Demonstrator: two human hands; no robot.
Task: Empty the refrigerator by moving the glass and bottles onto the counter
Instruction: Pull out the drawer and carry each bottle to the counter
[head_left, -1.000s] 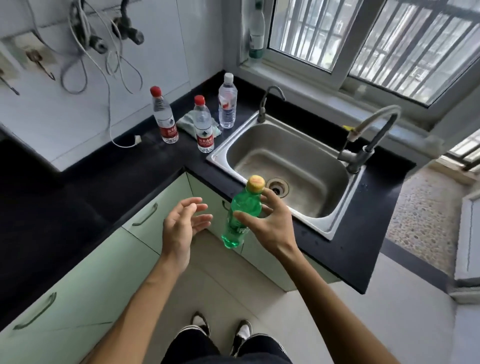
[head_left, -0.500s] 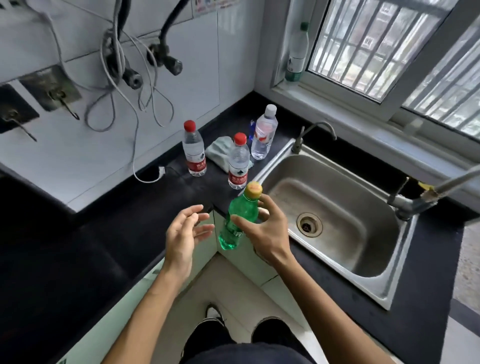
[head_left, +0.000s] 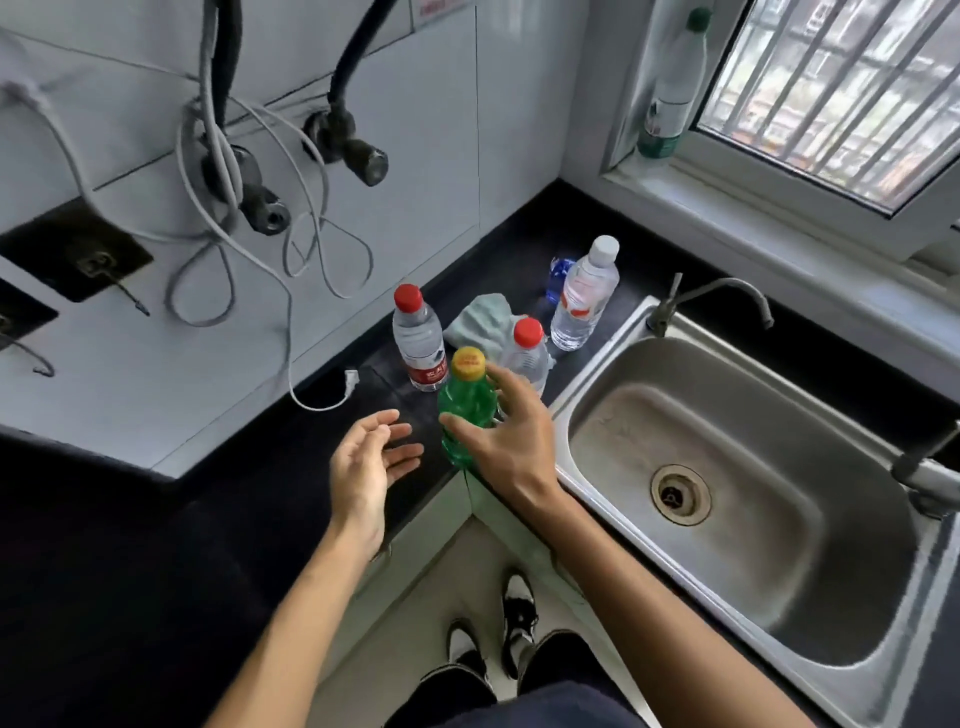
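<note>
Being gripped by the fingers (head_left: 511, 387) of the right hand (head_left: 511, 441) is a green bottle (head_left: 465, 410) with a yellow cap: the thumb is being pressed against its near side and the other fingers are being curled round its far side. The bottle is being held upright at the inner corner of the black bench (head_left: 363, 389), right by the front edge; whether its base is touching the surface cannot be told. At the bottle's 9 o'clock, the left hand (head_left: 363, 462) is being held just beside it but apart, with the palm turned toward it and the fingers relaxed, spread and empty.

At the green bottle's 11 o'clock, a first red-capped bottle (head_left: 418, 343) is being carried upright by the bench. At 1 o'clock, a second red-capped bottle (head_left: 527, 351) is being partly hidden by the right fingers. A pale cloth (head_left: 480, 325) is being seen behind these two. Farther toward 1 o'clock, a white-capped bottle (head_left: 584, 296) is being carried upright near the corner of the steel sink (head_left: 779, 571), which is being seen at 3 o'clock.
</note>
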